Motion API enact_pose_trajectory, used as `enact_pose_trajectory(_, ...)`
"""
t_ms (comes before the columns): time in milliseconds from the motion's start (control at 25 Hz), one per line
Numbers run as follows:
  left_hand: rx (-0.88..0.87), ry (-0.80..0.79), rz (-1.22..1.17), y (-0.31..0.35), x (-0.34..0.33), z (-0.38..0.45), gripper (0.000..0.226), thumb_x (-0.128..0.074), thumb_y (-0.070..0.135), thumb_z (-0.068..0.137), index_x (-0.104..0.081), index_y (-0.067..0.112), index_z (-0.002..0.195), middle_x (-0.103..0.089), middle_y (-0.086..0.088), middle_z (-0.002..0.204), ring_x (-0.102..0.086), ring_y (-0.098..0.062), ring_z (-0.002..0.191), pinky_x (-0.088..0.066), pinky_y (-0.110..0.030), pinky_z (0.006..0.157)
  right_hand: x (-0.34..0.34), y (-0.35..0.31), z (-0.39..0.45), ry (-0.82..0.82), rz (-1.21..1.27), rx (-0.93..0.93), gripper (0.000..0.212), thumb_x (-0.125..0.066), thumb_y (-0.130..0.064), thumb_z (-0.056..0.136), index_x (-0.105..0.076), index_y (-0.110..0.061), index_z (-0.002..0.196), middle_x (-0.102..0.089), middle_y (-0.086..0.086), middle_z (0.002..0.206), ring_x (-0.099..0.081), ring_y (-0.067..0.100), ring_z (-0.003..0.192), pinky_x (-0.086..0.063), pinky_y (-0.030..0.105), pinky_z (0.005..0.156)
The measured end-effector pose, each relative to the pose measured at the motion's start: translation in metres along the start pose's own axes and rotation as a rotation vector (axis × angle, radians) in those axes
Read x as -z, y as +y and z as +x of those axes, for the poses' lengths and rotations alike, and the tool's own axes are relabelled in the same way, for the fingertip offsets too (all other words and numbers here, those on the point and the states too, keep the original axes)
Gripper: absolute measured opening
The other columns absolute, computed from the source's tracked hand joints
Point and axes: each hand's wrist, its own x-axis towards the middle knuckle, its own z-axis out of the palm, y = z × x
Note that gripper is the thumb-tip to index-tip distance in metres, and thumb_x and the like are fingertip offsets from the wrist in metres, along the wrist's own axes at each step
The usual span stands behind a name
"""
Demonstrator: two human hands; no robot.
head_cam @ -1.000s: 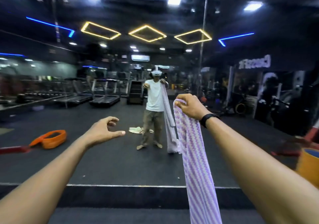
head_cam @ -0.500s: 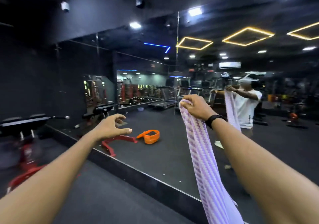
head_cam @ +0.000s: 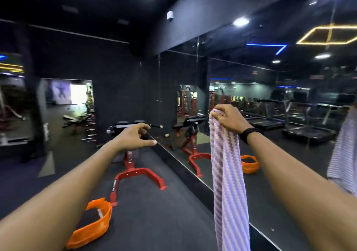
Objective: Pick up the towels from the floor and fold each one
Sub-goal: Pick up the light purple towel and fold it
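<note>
Two bare arms extend forward at chest height in a dark gym. Right hand (head_cam: 229, 118): fingers curled over the bunched top end of a lilac-and-white zigzag towel (head_cam: 228, 173), gripping it; towel hangs straight down from the fist, clear of the floor, lower end cut off by the frame edge. Black wristband (head_cam: 248, 134) on the right wrist. Left hand (head_cam: 135, 136): holds nothing, fingers loosely bent, thumb stretched toward the towel, well apart from it. Below the left forearm, an orange band (head_cam: 92, 225) lies on the dark floor (head_cam: 154, 212), near a red-framed bench (head_cam: 135, 173) that stands by the wall mirror (head_cam: 212, 88). Mirror shows copies of bench, orange band and a hanging striped towel at far right; treadmills visible in the reflection
</note>
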Motion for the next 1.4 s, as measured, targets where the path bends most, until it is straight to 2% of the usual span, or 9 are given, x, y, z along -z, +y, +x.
enact_pose_trajectory(160,0.132,0.057,0.082,-0.075,0.036,0.044,0.058,-0.085,0.042,0.065,-0.058,0.027,0.114,-0.061,-0.002,0.113,-0.059,-0.014,0.094,-0.046,-0.023,0.085,-0.079,0.002,0.091,-0.035,0.076,0.118,0.018,-0.055,-0.010,0.091,-0.061,-0.011,0.074,-0.061,0.005,0.075,-0.056,0.020,0.076,-0.030,0.026,0.064)
enact_pose_trajectory(280,0.223,0.093,0.138,-0.121,0.070,0.080,0.056,-0.083,0.038,0.069,-0.059,0.023,0.118,-0.060,-0.004,0.114,-0.060,-0.017,0.101,-0.045,-0.024,0.087,-0.128,0.001,0.167,-0.080,0.135,0.185,0.018,-0.055,-0.011,0.091,-0.062,-0.013,0.075,-0.062,0.002,0.076,-0.056,0.019,0.077,-0.033,0.025,0.068)
enact_pose_trajectory(440,0.286,0.126,0.192,-0.169,0.103,0.110,0.065,-0.083,0.046,0.067,-0.057,0.022,0.122,-0.059,-0.002,0.116,-0.059,-0.017,0.104,-0.047,-0.030,0.094,-0.188,-0.015,0.243,-0.093,0.227,0.246,0.014,-0.057,-0.014,0.091,-0.067,-0.014,0.082,-0.065,0.000,0.082,-0.059,0.018,0.081,-0.041,0.029,0.075)
enact_pose_trajectory(600,0.356,0.155,0.205,-0.219,0.127,0.129,0.059,-0.080,0.039,0.073,-0.057,0.020,0.123,-0.058,-0.002,0.114,-0.058,-0.016,0.102,-0.047,-0.029,0.094,-0.264,-0.041,0.296,-0.156,0.294,0.271,0.014,-0.056,-0.015,0.092,-0.064,-0.016,0.080,-0.064,0.000,0.081,-0.057,0.015,0.079,-0.035,0.023,0.071)
enact_pose_trajectory(800,0.432,0.210,0.175,-0.322,0.164,0.160,0.055,-0.079,0.039,0.074,-0.057,0.022,0.121,-0.059,-0.002,0.112,-0.059,-0.017,0.102,-0.045,-0.025,0.085,-0.384,-0.090,0.366,-0.216,0.351,0.353,0.015,-0.055,-0.015,0.092,-0.067,-0.008,0.087,-0.065,0.002,0.083,-0.056,0.014,0.080,-0.031,0.016,0.066)
enact_pose_trajectory(1080,0.405,0.219,0.109,-0.454,0.233,0.244,0.044,-0.079,0.042,0.073,-0.060,0.028,0.110,-0.061,0.004,0.107,-0.062,-0.013,0.100,-0.050,-0.028,0.087,-0.510,-0.184,0.471,-0.286,0.385,0.457,0.015,-0.057,-0.018,0.092,-0.067,-0.011,0.082,-0.065,0.001,0.080,-0.054,0.011,0.077,-0.039,0.022,0.070)
enact_pose_trajectory(1200,0.310,0.252,-0.005,-0.479,0.254,0.295,0.036,-0.076,0.037,0.077,-0.064,0.023,0.107,-0.066,0.001,0.103,-0.064,-0.013,0.095,-0.050,-0.021,0.079,-0.550,-0.223,0.506,-0.320,0.454,0.504,0.015,-0.060,-0.021,0.091,-0.066,-0.020,0.077,-0.066,-0.003,0.079,-0.056,0.006,0.074,-0.043,0.023,0.072)
enact_pose_trajectory(1320,0.246,0.250,-0.164,-0.492,0.256,0.342,0.030,-0.071,0.029,0.085,-0.065,0.014,0.110,-0.068,0.000,0.098,-0.064,-0.001,0.078,-0.048,-0.010,0.066,-0.590,-0.250,0.531,-0.376,0.512,0.538,0.020,-0.063,-0.022,0.090,-0.064,-0.031,0.072,-0.064,-0.014,0.074,-0.054,-0.002,0.067,-0.044,0.018,0.067)
enact_pose_trajectory(1400,0.201,0.235,-0.286,-0.505,0.253,0.369,0.029,-0.068,0.022,0.088,-0.065,0.005,0.111,-0.070,-0.008,0.099,-0.065,-0.003,0.078,-0.049,-0.014,0.066,-0.618,-0.259,0.549,-0.367,0.516,0.554,0.017,-0.062,-0.021,0.090,-0.068,-0.023,0.074,-0.066,-0.008,0.073,-0.054,0.001,0.066,-0.044,0.022,0.066)
